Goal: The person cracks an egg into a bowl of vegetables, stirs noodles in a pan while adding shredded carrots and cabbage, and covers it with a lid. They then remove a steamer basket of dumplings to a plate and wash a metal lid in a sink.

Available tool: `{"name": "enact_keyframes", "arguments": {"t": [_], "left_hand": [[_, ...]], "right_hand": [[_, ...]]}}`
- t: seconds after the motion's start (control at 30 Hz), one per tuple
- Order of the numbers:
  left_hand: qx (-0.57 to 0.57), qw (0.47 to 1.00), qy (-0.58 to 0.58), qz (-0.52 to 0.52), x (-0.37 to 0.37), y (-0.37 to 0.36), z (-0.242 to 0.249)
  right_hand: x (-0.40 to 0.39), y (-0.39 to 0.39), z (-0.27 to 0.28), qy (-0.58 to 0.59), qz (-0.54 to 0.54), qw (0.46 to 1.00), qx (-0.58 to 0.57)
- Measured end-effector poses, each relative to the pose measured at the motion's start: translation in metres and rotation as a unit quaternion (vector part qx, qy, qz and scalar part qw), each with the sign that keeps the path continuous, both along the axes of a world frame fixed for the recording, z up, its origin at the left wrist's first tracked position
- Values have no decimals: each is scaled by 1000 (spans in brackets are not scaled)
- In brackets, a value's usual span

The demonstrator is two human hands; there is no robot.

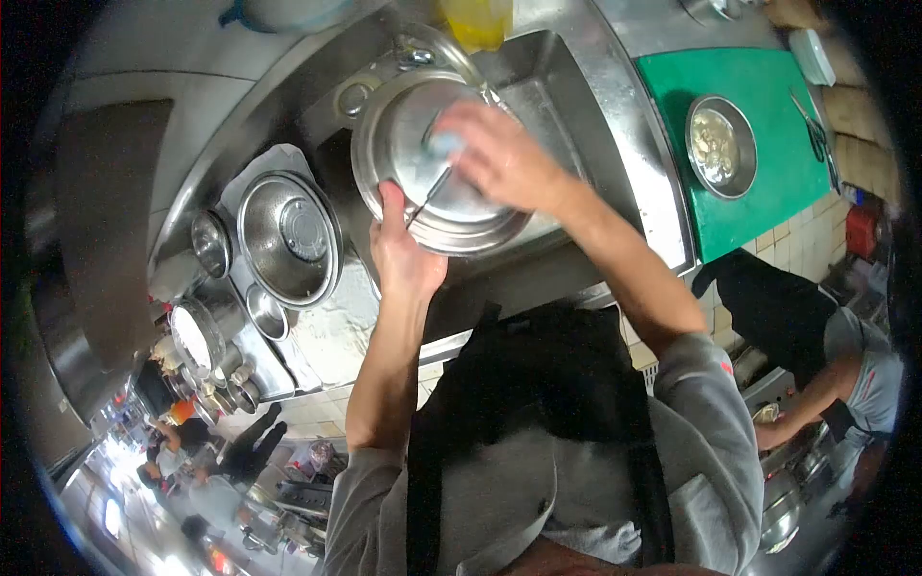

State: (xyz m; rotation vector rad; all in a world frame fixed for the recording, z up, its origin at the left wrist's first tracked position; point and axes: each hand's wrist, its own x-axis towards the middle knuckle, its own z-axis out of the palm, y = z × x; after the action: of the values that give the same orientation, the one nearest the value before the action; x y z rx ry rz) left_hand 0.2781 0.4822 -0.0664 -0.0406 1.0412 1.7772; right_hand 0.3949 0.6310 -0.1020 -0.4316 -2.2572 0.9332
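Over the sink (547, 106), my left hand (405, 252) grips the near rim of a large round metal lid or pan (389, 144), with the thumb on its surface. My right hand (499, 158) is on the face of the metal piece, blurred by motion, its fingers bent round a small light-blue thing, perhaps a sponge (445, 144). A thin dark handle or rod (429, 197) crosses the metal between my hands. Behind the metal piece is the faucet (418, 56).
Metal bowls (288, 230) stand left of the sink. To the right, a green cutting board (759, 86) holds a bowl with food (715, 149) and scissors (814, 130). A co-worker (816, 336) is at the lower right; other people are at the lower left.
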Motion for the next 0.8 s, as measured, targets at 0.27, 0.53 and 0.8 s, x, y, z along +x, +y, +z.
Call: {"name": "enact_keyframes", "arguments": {"t": [0.27,0.53,0.8], "left_hand": [[-71,994,43,-72,-9,18,-16],[-129,973,107,-156,-18,21,-10],[-163,969,147,-116,-2,-3,35]], "right_hand": [[-29,-10,-1,48,7,998,-42],[-41,-3,-16,40,26,997,-65],[-37,11,-18,-51,5,966,-252]]}}
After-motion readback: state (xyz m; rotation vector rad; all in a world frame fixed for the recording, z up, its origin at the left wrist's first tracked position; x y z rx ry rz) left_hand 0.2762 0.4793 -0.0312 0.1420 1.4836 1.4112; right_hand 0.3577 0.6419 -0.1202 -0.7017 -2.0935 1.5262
